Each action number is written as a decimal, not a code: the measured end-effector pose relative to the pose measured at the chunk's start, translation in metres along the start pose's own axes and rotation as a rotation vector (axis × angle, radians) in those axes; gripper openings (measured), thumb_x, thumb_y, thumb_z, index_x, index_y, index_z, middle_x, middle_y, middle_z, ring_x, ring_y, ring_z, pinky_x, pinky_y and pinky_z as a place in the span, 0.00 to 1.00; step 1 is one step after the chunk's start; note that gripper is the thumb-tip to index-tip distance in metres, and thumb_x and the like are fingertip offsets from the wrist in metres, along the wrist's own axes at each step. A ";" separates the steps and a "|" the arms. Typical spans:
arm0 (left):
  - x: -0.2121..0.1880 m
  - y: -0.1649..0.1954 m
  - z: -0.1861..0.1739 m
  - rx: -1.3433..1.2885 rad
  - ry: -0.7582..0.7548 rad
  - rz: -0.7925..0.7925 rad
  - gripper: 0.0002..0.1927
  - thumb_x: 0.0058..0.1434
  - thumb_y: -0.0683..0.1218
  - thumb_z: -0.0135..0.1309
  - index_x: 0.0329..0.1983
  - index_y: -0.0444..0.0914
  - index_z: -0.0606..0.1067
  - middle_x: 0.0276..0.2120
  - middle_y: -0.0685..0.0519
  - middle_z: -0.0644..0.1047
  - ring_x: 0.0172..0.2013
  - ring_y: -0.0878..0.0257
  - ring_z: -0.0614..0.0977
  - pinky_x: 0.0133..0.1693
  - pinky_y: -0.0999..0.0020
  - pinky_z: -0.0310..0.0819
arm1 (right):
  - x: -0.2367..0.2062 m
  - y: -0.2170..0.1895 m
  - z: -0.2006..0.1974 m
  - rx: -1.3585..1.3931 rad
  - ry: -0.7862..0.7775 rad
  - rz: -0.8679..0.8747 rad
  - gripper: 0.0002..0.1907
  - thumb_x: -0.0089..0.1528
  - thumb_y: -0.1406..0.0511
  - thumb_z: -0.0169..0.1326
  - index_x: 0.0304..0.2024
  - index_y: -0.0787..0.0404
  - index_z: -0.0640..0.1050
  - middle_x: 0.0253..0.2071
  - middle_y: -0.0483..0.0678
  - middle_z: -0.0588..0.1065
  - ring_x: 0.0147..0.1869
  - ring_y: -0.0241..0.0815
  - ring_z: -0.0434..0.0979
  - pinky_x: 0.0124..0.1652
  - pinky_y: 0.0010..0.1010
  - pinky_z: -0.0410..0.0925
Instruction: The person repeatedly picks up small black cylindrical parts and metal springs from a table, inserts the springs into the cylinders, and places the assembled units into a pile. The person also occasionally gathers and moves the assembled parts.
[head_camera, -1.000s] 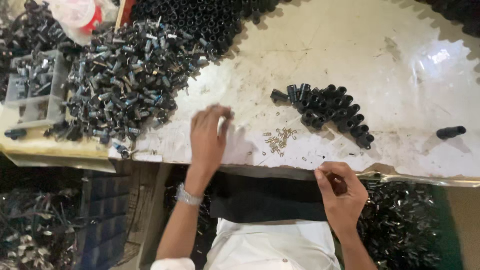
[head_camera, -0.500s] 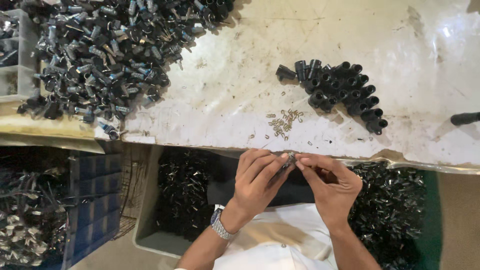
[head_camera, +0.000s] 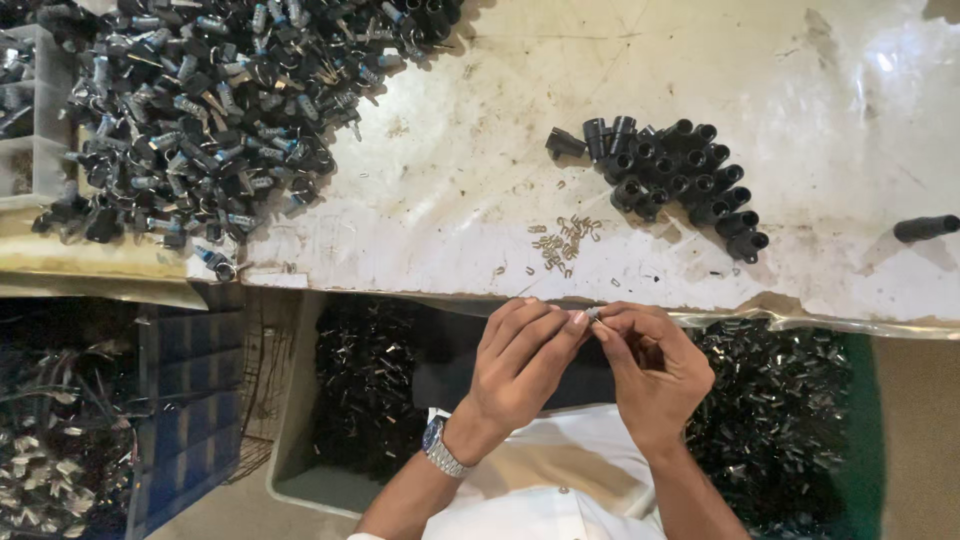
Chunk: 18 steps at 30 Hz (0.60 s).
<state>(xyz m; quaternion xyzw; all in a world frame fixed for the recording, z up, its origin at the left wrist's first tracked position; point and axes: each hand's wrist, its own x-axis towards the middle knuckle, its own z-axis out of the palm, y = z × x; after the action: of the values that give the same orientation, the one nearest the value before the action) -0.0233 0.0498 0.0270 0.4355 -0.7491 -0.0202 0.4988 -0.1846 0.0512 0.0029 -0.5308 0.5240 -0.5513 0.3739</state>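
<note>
My left hand (head_camera: 520, 362) and my right hand (head_camera: 650, 365) meet just below the table's front edge, fingertips pinched together on a tiny metal piece (head_camera: 593, 314). What else the right palm holds is hidden. A scatter of small metal clips (head_camera: 562, 240) lies on the white table (head_camera: 480, 150) just above my hands. A cluster of upright black tubular parts (head_camera: 672, 178) stands to the upper right. A wristwatch (head_camera: 440, 452) is on my left wrist.
A big heap of black and grey parts (head_camera: 220, 110) covers the table's left. A lone black tube (head_camera: 925, 228) lies at the right edge. Bins of dark parts (head_camera: 780, 400) sit under the table; a blue crate (head_camera: 190, 400) stands at lower left.
My left hand left the table near the clips and came down to meet my right hand below the edge. Both hands now pinch a small piece together.
</note>
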 end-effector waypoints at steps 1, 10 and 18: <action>0.001 0.002 0.001 -0.001 -0.002 -0.004 0.15 0.60 0.37 0.69 0.49 0.31 0.79 0.42 0.48 0.79 0.45 0.55 0.82 0.54 0.56 0.77 | 0.000 0.000 -0.001 -0.009 -0.001 -0.024 0.05 0.63 0.76 0.62 0.39 0.66 0.79 0.42 0.46 0.80 0.34 0.23 0.67 0.32 0.14 0.61; 0.007 0.009 0.021 -0.142 -0.028 0.031 0.13 0.58 0.35 0.67 0.46 0.31 0.81 0.42 0.48 0.80 0.46 0.54 0.82 0.52 0.57 0.78 | 0.010 0.029 -0.031 0.706 -0.097 0.600 0.13 0.56 0.74 0.63 0.42 0.59 0.80 0.34 0.44 0.79 0.26 0.24 0.67 0.24 0.16 0.59; 0.034 -0.023 0.053 -0.381 -0.257 -0.098 0.21 0.47 0.45 0.69 0.45 0.38 0.79 0.41 0.53 0.82 0.44 0.56 0.82 0.49 0.60 0.75 | 0.015 0.044 -0.070 0.498 -0.086 0.355 0.10 0.66 0.68 0.58 0.46 0.69 0.75 0.35 0.46 0.74 0.35 0.33 0.68 0.34 0.22 0.60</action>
<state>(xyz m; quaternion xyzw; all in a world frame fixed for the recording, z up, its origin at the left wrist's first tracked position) -0.0533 -0.0092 0.0149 0.3630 -0.7671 -0.2406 0.4711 -0.2620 0.0423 -0.0294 -0.3459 0.4411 -0.5660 0.6045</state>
